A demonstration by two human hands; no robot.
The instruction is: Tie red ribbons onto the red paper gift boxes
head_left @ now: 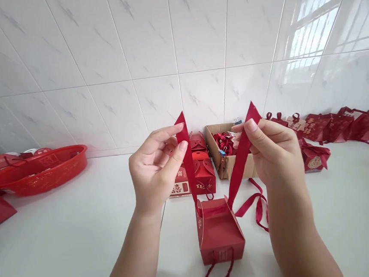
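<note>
Two hands are up over the bench: the left hand (pixel 153 169) and the right hand (pixel 269 148). Each pinches one of two ribbon ends (pixel 187 155), which rise from one red box (pixel 219 230) at the bench's near edge. One loose ribbon (pixel 256 205) lies just beside that box. Behind it stand three more small red boxes (pixel 203 171). One cardboard box (pixel 220 161) sits near the back edge. One red basket (pixel 38 170) stands at the back left. A row of red bags (pixel 338 127) lines the back right; their number cannot be told.

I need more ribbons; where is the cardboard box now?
In the head view, the cardboard box stands against the tiled wall, behind the right hand, right of the stacked red boxes.
</note>
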